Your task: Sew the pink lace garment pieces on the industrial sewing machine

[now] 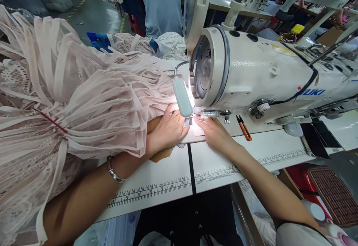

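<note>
My left hand (pixel 169 128) lies on pale pink fabric (pixel 165 98) just left of the needle area, fingers stretched out and thumb spread. A ring and a metal bracelet (pixel 113 171) are on that hand and wrist. Close on the other side, my right hand (pixel 214 132) has its fingers drawn together by the presser foot; what they grip is hidden. The white sewing machine (pixel 251 67) stands over both hands. A small pale green lamp (pixel 182 96) hangs in front of the needle and covers part of the stitching spot.
A heap of pale pink lace garments with straps (pixel 92 108), tied by a red cord (pixel 50 121), fills the left. Orange thread snips (pixel 244 128) lie on the machine bed. A ruler tape (pixel 156 190) runs along the table's front edge. A person in blue (pixel 162 5) sits ahead.
</note>
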Available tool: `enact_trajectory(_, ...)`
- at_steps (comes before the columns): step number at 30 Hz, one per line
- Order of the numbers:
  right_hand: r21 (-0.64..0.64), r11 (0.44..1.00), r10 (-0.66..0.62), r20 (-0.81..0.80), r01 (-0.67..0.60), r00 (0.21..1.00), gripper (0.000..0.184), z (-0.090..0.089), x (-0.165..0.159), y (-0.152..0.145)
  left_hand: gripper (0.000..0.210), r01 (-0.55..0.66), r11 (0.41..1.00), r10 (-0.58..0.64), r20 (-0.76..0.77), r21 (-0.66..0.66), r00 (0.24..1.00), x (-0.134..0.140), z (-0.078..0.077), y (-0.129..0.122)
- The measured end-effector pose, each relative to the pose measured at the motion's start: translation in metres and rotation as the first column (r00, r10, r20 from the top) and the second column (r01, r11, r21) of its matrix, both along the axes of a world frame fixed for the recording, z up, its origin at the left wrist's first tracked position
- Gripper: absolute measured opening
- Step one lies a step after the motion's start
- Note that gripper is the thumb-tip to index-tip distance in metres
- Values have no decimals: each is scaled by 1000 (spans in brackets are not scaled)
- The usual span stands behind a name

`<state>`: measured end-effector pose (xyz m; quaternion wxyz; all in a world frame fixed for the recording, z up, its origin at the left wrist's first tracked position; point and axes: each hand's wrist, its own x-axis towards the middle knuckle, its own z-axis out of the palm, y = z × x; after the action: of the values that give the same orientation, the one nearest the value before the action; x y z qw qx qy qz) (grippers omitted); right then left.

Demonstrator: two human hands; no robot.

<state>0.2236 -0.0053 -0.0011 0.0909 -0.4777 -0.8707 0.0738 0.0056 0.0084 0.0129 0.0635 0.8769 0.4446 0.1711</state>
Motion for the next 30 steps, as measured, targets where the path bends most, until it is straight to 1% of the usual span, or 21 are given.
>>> enact_trajectory(4,-11,1000,-11,-3,11,1000,58,-2,0,0,21,7,1000,-7,7,21,1000,0,0,-1)
enact_trajectory(8,19,1000,-6,-7,6,1000,58,-3,0,0,18,8,1000,-8,8,29,1000,0,-2,0)
enact_trajectory(16,-4,999,-37,60,37,998,59,3,-4,0,19,-12,1000,13,-12,17,1000,0,-4,-1)
enact_trajectory(21,13,999,-41,63,40,997,61,5,-5,0,20,-9,1000,9,2,21,1000,0,-3,-2)
enact_trajectory(26,25,999,-38,58,37,998,59,2,-3,1,17,-3,1000,3,-10,6,1000,0,-1,0)
enact_trajectory(30,48,998,-53,104,48,993,57,4,-7,0,19,-4,1000,5,-43,7,999,0,2,0)
